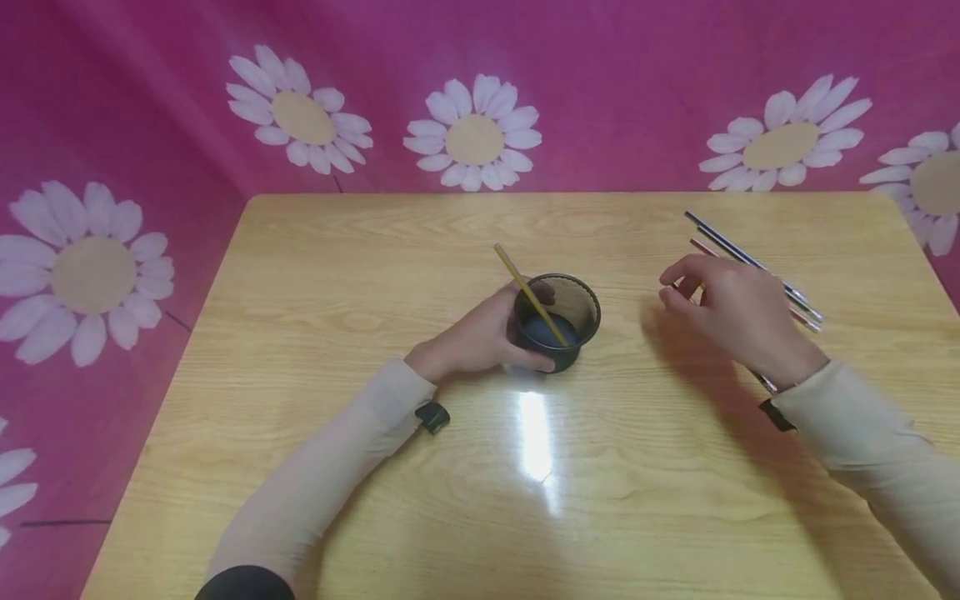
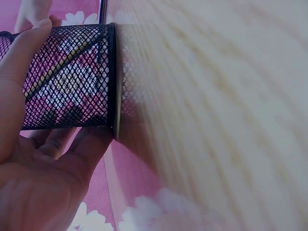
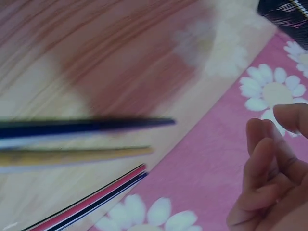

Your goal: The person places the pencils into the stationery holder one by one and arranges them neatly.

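Observation:
My left hand [image 1: 487, 333] grips a black mesh pen cup [image 1: 572, 360] from its left side, thumb at the front and fingers round the back. Inside the cup a yellow pencil [image 1: 517, 277] leans to the left, its upper end above the rim. In the left wrist view the mesh cup [image 2: 67, 82] lies between thumb and fingers, its base at the tabletop. Over on the right, my right hand [image 1: 738, 312] hovers above several pencils [image 1: 738, 250], fingers loosely bent and holding nothing. It partly hides them. The right wrist view shows a dark blue pencil [image 3: 96, 127] and a yellow pencil [image 3: 77, 156].
The wood-grain table [image 1: 360, 250] has a glossy top with a bright light reflection. A pink cloth with white daisies [image 1: 474, 137] hangs behind and to the left. In the right wrist view, a red striped pencil [image 3: 96, 197] lies beside a dark one.

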`<state>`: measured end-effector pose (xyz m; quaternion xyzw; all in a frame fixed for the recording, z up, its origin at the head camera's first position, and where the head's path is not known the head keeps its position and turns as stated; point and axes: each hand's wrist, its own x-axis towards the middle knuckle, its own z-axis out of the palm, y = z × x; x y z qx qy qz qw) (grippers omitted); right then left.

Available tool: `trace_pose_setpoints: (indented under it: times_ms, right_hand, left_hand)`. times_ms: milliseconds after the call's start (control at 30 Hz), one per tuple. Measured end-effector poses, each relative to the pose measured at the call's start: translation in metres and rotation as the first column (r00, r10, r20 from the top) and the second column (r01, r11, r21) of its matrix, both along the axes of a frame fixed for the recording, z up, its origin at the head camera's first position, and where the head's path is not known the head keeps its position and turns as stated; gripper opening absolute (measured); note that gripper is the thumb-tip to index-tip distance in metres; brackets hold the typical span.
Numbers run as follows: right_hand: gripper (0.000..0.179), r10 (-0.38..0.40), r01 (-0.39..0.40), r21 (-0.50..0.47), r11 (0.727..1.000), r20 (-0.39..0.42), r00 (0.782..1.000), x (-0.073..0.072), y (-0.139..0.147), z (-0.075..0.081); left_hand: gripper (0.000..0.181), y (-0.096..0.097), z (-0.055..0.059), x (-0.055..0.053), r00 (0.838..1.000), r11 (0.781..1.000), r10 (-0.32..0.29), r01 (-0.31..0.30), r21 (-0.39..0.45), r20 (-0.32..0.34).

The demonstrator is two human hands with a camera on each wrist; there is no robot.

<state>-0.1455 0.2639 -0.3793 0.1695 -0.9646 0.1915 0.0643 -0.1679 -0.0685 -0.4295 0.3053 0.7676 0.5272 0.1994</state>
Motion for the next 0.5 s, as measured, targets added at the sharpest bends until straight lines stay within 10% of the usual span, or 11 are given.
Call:
trace_pose_setpoints:
  times_ms: [500]
  right_hand:
    - [0.021, -0.095, 0.058, 0.172, 0.983, 0.212, 0.973, -0.004, 0.038, -0.011]
  left_hand:
    - [0.091, 0.0, -0.001, -0.001, 1.0, 1.0, -0.001, 0.001, -0.002, -0.027]
